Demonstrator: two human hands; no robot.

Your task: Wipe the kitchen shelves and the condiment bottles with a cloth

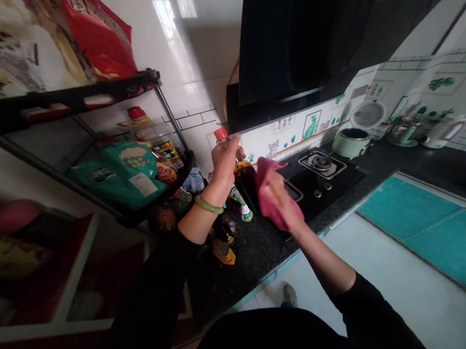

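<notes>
I've got my left hand (223, 160) raised, grip shut around the dark bottle (246, 183) neck. My right hand (280, 195) grips a pink cloth (269, 199) against its side.

a dark glass bottle (245, 185) is held up at a tilt, its red cap (221, 135) pointing up and away (a yellow label (242, 166) shows at the shoulder). a crumpled pink cloth (276, 202) lies bunched against the bottle's side, covering part of it.
</notes>
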